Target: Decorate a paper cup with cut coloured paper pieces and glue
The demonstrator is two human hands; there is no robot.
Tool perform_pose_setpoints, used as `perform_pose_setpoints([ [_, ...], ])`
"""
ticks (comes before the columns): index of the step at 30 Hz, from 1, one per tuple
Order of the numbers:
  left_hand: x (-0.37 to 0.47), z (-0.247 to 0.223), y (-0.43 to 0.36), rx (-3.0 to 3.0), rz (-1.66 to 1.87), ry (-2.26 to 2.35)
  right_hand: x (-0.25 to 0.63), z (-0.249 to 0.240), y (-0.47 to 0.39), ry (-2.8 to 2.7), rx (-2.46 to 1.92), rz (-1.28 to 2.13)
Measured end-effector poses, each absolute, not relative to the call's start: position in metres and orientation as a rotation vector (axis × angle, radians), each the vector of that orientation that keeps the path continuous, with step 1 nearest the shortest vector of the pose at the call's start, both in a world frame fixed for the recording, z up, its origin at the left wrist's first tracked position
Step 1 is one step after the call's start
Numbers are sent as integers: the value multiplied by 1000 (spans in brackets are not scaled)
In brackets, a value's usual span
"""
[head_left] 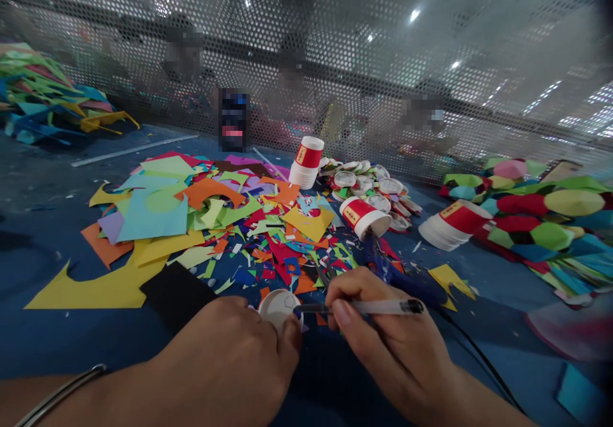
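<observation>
My left hand (234,357) is closed around the edge of a small white cut-off paper cup bottom (275,309), with the thumb on its near right rim. A small angular outline is drawn on the white face. My right hand (383,344) grips a pen (383,307) with a clear barrel and black end. The pen lies nearly level, its tip pointing left over the right rim of the cup bottom; whether it touches is unclear. Behind my right hand lies a blue glue gun (405,280), partly hidden. A black sheet of paper (175,293) is beside my left hand.
Coloured paper scraps (258,223) cover the middle. Behind are stacked red-and-white paper cups (306,162), a tipped cup (364,216) and a pile of cup bottoms (378,184). Another cup stack (454,223) lies right, near patchwork paper balls (550,207). A perforated metal screen (335,63) stands behind.
</observation>
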State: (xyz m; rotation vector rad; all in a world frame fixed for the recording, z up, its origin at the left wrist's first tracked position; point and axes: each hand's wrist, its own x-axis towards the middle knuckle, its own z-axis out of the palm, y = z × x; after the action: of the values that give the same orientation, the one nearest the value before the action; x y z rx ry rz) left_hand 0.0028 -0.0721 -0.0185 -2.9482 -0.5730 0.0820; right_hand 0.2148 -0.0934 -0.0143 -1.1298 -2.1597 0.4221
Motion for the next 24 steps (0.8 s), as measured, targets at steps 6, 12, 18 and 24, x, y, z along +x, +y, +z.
perform_pose_setpoints([
  [6, 3, -21, -73, -2957, 60, -524, 208, -2, -88, -2248, -1128, 365],
  [12, 6, -28, -75, -2914, 116, -591, 200, 11, -81, -2406, -1182, 326],
  [18, 2, -48, -78, -2893, -151, -692, 196, 11, -68, -2426, -1221, 438],
  [24, 1, -64, -83, -2956, -327, -907, 201, 2, -68, -2341, -1132, 363],
])
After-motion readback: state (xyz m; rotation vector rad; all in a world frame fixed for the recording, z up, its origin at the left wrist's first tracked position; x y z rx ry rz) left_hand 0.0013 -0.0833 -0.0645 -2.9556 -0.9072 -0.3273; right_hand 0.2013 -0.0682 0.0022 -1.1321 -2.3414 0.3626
